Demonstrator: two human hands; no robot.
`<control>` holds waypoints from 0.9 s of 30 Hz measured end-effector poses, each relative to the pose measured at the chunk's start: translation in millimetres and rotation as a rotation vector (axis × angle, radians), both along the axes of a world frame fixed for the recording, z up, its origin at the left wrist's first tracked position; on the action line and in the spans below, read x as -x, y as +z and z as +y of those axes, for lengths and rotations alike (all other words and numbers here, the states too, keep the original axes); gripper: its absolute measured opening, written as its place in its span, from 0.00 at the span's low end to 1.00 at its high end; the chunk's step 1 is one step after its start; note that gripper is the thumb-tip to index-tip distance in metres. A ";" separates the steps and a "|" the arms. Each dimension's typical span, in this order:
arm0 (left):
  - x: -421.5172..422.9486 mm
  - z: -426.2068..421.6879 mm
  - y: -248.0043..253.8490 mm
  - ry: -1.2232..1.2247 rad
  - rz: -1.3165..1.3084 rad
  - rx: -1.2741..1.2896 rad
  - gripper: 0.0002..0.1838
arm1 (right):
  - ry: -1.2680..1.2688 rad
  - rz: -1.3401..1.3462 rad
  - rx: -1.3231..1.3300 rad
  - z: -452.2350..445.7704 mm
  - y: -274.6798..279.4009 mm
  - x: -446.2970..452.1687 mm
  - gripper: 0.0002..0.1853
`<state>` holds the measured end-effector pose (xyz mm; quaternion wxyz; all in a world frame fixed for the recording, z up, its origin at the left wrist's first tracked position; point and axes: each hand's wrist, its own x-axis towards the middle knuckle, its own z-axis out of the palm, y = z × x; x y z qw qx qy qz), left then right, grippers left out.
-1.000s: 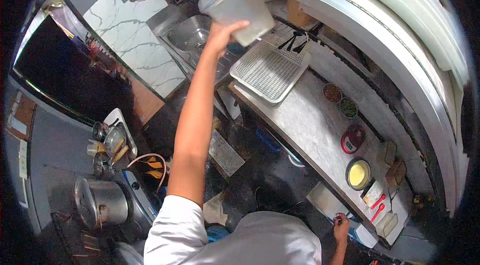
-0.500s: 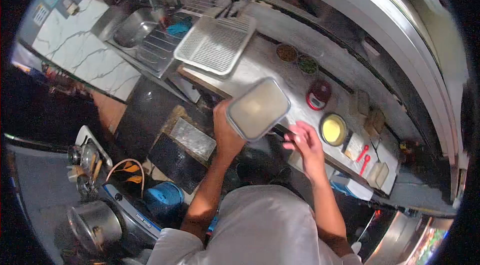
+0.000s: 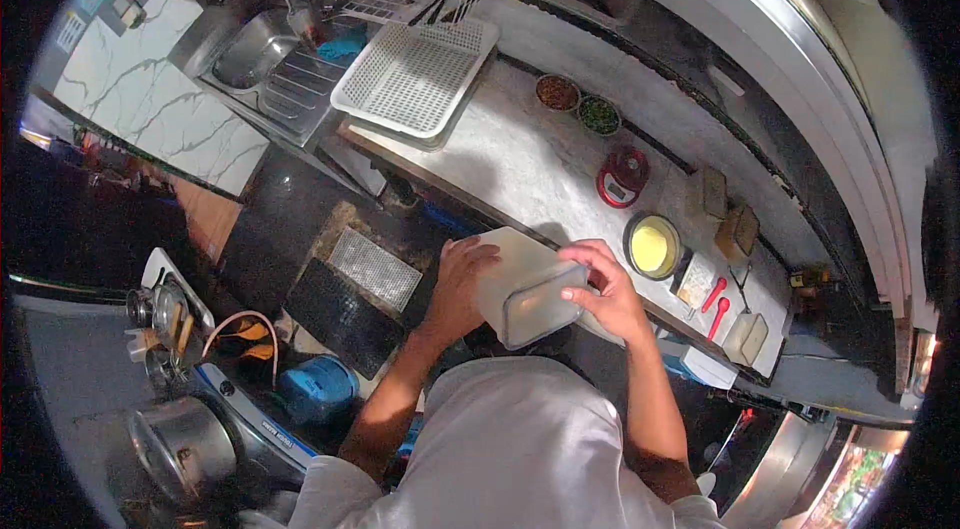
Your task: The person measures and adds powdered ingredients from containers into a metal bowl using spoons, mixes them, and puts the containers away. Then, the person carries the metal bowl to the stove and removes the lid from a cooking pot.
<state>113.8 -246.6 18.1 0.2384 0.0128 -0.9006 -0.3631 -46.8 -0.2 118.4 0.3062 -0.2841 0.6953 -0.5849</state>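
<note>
A translucent rectangular plastic container [image 3: 515, 264] is held up in front of my body, tilted with its dark-edged end towards me. My left hand [image 3: 462, 284] grips its left side, fingers spread along the wall. On the right corner, my right hand [image 3: 608, 291] has its fingers over the top and its thumb against the edge. I cannot make out whether anything is inside. Beyond my right hand, a bowl of yellow contents [image 3: 652, 246] and a red kitchen scale [image 3: 622, 179] stand on the counter [image 3: 480, 164].
A white perforated basket [image 3: 415, 79] sits at the counter's left end, beside the sink [image 3: 255, 49]. Two small bowls of chopped food, brown [image 3: 557, 92] and green [image 3: 598, 115], stand at the back. Red spoons [image 3: 719, 317] lie at right. A metal pot [image 3: 185, 444] is at lower left.
My right hand has come in from the right and taken hold of the container. The container has been lowered towards me and tilted.
</note>
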 end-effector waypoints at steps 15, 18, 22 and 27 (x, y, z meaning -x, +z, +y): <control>-22.5 16.2 -32.4 -0.289 0.038 0.025 0.31 | 0.424 -0.025 -0.291 4.9 -43.9 -15.9 0.31; -22.6 21.9 -46.5 -0.301 0.046 -0.070 0.32 | 0.376 0.052 -0.343 4.6 -50.4 -5.3 0.28; -59.7 19.0 -73.0 -0.169 -0.165 -0.052 0.40 | 0.594 -0.021 -0.353 16.2 -58.5 19.5 0.22; -83.0 27.3 -90.5 -0.112 -0.029 -0.283 0.49 | 0.426 0.135 -0.343 -26.2 -60.2 -22.7 0.26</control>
